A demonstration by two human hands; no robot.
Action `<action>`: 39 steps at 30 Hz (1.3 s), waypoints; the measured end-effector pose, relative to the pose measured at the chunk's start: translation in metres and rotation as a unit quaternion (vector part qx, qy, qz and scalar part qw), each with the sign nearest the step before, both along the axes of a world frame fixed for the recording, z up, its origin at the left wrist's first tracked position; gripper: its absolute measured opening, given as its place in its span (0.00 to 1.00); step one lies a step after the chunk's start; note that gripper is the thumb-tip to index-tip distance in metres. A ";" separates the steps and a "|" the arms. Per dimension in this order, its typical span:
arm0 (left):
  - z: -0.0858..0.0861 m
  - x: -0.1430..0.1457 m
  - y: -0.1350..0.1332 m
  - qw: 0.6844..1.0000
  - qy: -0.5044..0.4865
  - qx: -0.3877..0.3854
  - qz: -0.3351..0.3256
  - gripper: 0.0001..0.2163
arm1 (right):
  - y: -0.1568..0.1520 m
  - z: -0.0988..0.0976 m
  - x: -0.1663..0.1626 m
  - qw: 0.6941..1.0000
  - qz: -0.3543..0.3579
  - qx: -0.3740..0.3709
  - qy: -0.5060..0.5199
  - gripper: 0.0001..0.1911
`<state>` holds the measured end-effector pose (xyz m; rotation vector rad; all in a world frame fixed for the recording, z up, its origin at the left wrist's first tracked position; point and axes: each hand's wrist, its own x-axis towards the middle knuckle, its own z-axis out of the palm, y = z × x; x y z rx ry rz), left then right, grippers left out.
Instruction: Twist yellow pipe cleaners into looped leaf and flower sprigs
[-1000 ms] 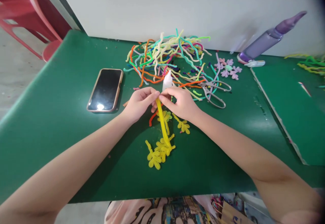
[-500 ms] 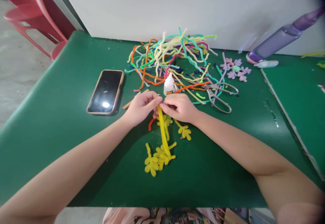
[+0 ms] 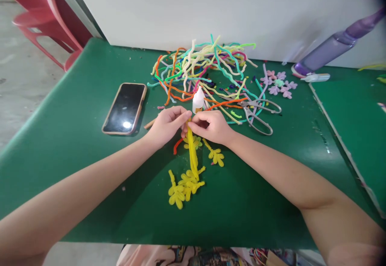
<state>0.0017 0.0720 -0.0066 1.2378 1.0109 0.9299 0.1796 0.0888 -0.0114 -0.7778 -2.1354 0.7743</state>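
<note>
My left hand (image 3: 166,125) and my right hand (image 3: 212,127) meet over the middle of the green table (image 3: 75,109), both pinched on the top end of a yellow pipe-cleaner stem (image 3: 191,153). The stem runs down toward me to a cluster of yellow pipe-cleaner flowers (image 3: 183,185). Another yellow flower (image 3: 216,156) lies just under my right wrist. A small white glue bottle (image 3: 198,99) stands right behind my fingers. An orange pipe-cleaner piece (image 3: 177,145) lies beneath my left hand.
A heap of coloured pipe cleaners (image 3: 205,69) lies at the back by the white wall. Scissors (image 3: 257,113) rest right of it, near small purple flowers (image 3: 279,85). A phone (image 3: 125,107) lies at left. A purple bottle (image 3: 337,44) leans at the back right. Red chairs (image 3: 45,16) stand at far left.
Both hands stay pinched on the yellow stem, shifting only slightly. The view itself has drifted a little, so things on the table sit lower and further right.
</note>
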 end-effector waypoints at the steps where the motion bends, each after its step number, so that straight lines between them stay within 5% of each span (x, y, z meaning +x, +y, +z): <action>1: 0.001 0.001 0.002 1.000 -0.004 -0.009 -0.006 0.13 | 0.000 0.000 0.000 1.000 -0.005 -0.006 0.002 0.14; 9: 0.015 0.004 0.029 0.996 -0.049 -0.046 -0.052 0.12 | 0.001 0.001 0.000 0.996 -0.037 -0.054 0.057 0.13; 18: -0.002 0.007 0.033 0.988 -0.137 -0.040 -0.055 0.09 | 0.003 0.001 0.002 0.992 -0.036 -0.085 0.090 0.11; 39: -0.003 0.001 0.036 0.978 -0.187 -0.031 -0.093 0.07 | 0.003 0.002 0.001 0.991 -0.048 -0.109 0.059 0.14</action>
